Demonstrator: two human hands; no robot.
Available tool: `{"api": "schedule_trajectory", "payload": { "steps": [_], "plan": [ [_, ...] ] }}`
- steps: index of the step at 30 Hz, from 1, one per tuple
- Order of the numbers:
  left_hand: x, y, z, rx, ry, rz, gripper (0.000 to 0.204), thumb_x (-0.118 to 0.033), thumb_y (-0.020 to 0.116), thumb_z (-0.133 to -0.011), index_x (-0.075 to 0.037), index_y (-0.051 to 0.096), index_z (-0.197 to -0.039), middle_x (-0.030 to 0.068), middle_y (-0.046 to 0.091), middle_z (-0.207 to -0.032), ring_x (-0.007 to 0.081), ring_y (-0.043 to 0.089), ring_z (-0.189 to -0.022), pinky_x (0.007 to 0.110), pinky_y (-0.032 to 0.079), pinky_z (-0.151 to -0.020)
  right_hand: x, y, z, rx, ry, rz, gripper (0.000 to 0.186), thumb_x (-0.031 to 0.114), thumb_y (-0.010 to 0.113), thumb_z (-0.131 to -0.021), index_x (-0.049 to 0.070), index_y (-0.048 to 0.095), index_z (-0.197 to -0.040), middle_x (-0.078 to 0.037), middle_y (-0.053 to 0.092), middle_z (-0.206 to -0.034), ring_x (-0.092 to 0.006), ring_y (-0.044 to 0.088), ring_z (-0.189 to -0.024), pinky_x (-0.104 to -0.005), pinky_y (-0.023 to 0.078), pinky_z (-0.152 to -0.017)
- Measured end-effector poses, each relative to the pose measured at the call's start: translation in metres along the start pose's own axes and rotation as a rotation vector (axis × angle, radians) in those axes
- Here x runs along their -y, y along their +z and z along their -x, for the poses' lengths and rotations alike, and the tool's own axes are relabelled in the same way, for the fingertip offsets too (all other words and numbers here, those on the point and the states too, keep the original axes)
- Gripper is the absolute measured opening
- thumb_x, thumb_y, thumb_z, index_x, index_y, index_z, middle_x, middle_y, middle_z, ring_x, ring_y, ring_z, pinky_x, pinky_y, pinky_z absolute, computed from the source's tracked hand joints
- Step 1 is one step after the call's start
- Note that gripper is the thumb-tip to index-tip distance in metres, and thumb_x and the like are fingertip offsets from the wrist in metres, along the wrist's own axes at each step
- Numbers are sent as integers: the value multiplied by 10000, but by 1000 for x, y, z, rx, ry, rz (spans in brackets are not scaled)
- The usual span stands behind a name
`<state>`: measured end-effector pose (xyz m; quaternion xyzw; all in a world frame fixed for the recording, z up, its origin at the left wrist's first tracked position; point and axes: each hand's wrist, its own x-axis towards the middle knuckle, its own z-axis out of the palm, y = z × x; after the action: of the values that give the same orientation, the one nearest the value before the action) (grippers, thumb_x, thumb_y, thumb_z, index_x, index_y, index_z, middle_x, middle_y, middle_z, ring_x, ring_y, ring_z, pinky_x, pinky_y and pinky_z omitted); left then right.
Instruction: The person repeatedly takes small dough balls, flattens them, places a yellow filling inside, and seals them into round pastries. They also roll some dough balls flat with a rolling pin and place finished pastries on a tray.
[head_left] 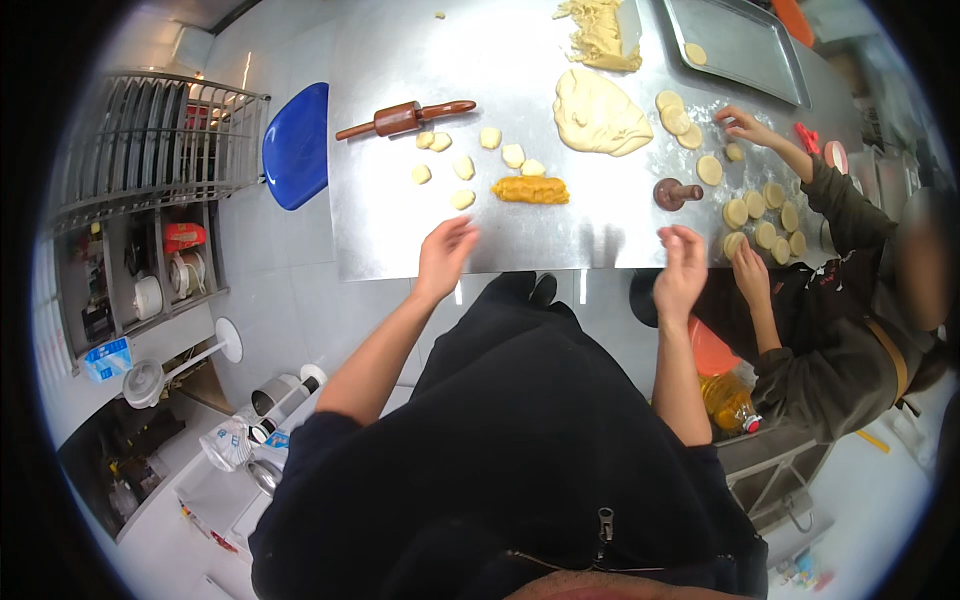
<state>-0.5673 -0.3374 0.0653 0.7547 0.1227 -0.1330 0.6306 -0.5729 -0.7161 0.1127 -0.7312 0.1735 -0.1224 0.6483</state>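
Observation:
My left hand (445, 258) is over the near edge of the metal table, fingers loosely stretched and nothing in them. Nearest to it is a small dough piece (462, 199); several more such pieces lie beyond. My right hand (682, 270) hovers at the same edge, open and holding nothing, with its fingers slightly bent. Just beyond it stands a brown wooden press with a handle (672, 195). Between my hands, farther in, lies an orange-yellow log of filling (531, 190). A large pale dough slab (600, 115) sits behind it.
A brown rolling pin (398, 119) lies at the table's left. At right, a co-worker's hands (750, 128) handle round dough discs (709, 170) on the floured metal table (400, 240). A baking tray (740, 60) is at the back right. A blue stool (297, 145) stands left.

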Motion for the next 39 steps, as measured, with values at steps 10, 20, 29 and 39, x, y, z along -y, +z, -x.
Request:
{"api": "schedule_trajectory", "payload": {
  "steps": [10,20,29,39],
  "plan": [
    [38,-109,185,-430,-173,107,363,-153,685,-1023,68,625,-1305,152,720,-1123,192,724,-973,299,587,-858,-20,162,64,602,-204,399,320,93,619,-982,-8,673,-1280,-177,729,-1212,-308,693,-1108,-395,531,-993],
    [75,-232,258,-469,-157,139,405,-155,650,-1043,90,577,-1358,203,711,-1207,227,716,-1036,337,581,-913,-84,320,63,494,-621,1032,249,108,563,-960,42,679,-1171,-169,676,-1216,-359,608,-1204,-502,457,-1041],
    [93,-374,233,-218,-229,180,413,-143,670,-1029,89,582,-1359,193,709,-1229,231,702,-1093,343,579,-939,-31,356,132,270,-158,770,139,110,702,-888,57,684,-1015,-199,703,-977,-388,684,-945,-473,553,-842],
    [24,-346,94,392,-391,862,472,-337,586,-1086,79,579,-1310,173,672,-1257,276,672,-1168,395,527,-1059,86,458,282,488,-382,541,204,136,781,-825,67,702,-1000,-128,692,-1013,-355,645,-1007,-459,532,-867]
  ]
}}
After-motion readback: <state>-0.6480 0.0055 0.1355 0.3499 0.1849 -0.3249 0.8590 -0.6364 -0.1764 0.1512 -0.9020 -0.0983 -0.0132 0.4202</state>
